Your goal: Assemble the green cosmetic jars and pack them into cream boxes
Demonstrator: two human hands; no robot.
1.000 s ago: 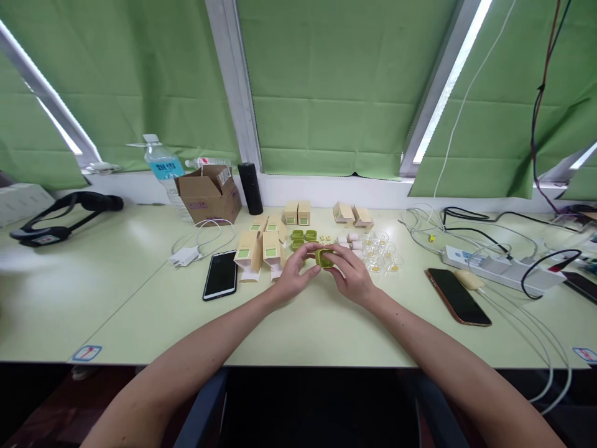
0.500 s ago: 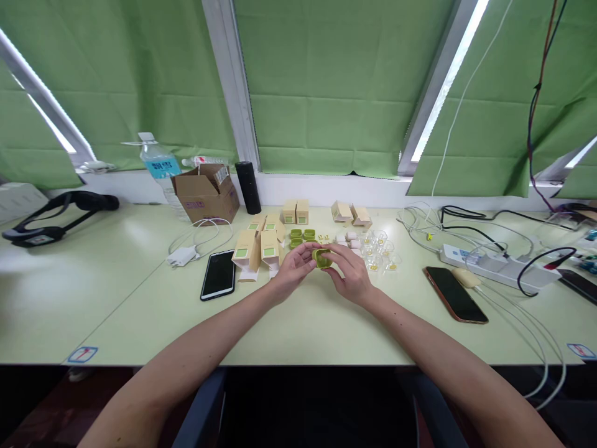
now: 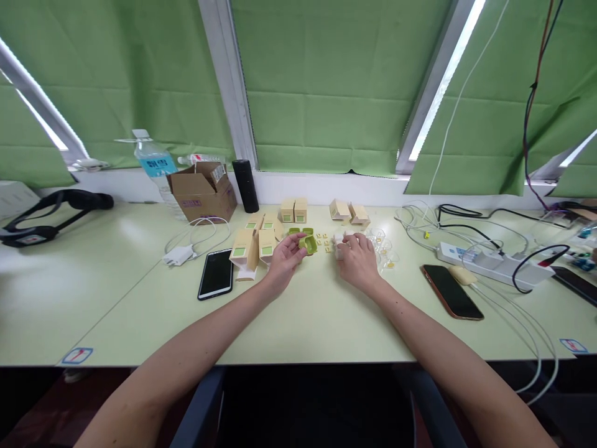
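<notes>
A small olive-green open cup [image 3: 308,244] with rounded corners is held between the thumb and fingers of my left hand [image 3: 284,261]. My right hand [image 3: 358,261] reaches down among small white blocks [image 3: 338,238], its fingertips closed on one at the near left edge. The fingers hide part of that block and its neighbours. Between the hands lie several tiny yellow pieces [image 3: 323,236]. More green cups [image 3: 295,231] stand just behind the held one. Clear plastic covers [image 3: 385,246] with yellow bits inside lie right of my right hand.
Small cardboard boxes with green labels [image 3: 242,246] stand left of my left hand, others [image 3: 293,210] behind, and cardboard pieces [image 3: 349,213] farther right. Phones [image 3: 216,275] [image 3: 451,291] lie on both sides. A power strip [image 3: 494,264] with tangled cables is at right, a brown carton [image 3: 203,193] back left.
My right hand has let go of the green cup and moved right to the white blocks. My left hand keeps the cup, now slightly farther left and back. The camera view shifted slightly.
</notes>
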